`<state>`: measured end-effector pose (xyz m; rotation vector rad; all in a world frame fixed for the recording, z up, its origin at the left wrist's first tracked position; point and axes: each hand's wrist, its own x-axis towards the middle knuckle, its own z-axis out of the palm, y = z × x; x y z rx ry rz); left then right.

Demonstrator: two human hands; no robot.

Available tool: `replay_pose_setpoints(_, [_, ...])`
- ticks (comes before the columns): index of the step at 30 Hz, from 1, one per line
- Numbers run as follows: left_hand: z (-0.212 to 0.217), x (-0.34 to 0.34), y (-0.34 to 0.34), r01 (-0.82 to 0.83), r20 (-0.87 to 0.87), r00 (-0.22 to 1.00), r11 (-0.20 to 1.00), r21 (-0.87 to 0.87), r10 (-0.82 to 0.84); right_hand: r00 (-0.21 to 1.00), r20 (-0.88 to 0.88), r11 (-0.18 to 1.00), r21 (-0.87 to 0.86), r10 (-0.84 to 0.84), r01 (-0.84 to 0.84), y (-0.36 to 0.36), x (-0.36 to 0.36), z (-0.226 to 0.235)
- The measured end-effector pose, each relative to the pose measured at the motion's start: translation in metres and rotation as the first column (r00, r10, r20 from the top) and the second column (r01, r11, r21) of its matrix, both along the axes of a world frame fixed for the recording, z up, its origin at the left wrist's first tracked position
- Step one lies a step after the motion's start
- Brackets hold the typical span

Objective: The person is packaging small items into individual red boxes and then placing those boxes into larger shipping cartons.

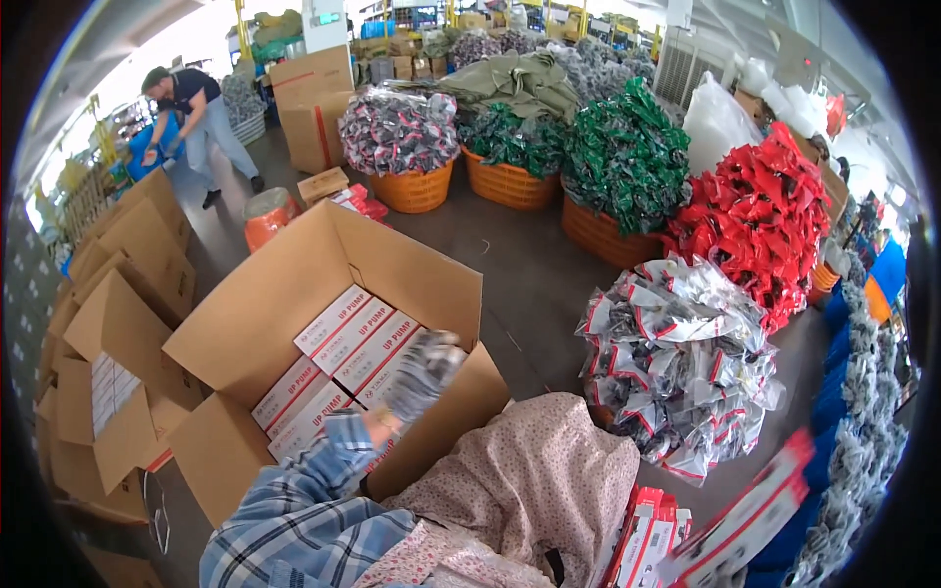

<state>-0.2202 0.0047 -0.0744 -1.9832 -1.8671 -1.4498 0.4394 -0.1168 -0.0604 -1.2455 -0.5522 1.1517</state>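
Observation:
My left hand (423, 372), in a grey knit glove on a blue plaid sleeve, reaches into a large open cardboard carton (294, 284). The hand lies palm down on the rightmost of several flat white-and-red boxes (348, 328), which are packed in rows inside, close to the carton's right wall. Its fingers look spread, with nothing in them. My right hand is hidden. At the lower right a stack of the same white-and-red boxes (642, 539) stands on edge. Beside the stack, one blurred box (750, 519) is tilted in the air.
A floral cloth (534, 470) covers my lap. Silver-and-red packets (676, 363) are heaped to the right. Orange baskets (412, 191) at the back are heaped with grey, green (627, 157) and red packets (760, 216). Open cartons (127, 323) crowd the left. Another person (196, 108) bends over at the far left.

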Motion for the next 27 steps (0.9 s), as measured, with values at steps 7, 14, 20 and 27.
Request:
replay_pose_setpoints(7, [0.082,0.173,0.036,0.823,0.907,0.095,0.545,0.160,-0.410,0.940,0.298,0.953,0.195,0.168,-0.232,0.063,-0.249,0.003])
replay_pose_setpoints(14, [0.044,0.173,-0.009,0.865,0.778,0.316,0.502,0.000,-0.544,-0.035,0.854,0.768,0.448,-0.519,-0.458,0.117,-0.286,0.070])
replay_pose_setpoints(20, [0.047,0.174,-0.016,0.829,0.661,0.430,0.559,-0.018,-0.616,0.039,0.963,0.748,0.231,-0.266,-0.622,0.125,-0.279,0.088])
replay_pose_setpoints(27, [0.018,0.190,-0.014,0.672,0.566,0.610,0.741,0.002,-0.555,-0.205,0.971,0.658,-0.076,-0.121,-0.749,0.134,-0.261,0.087])
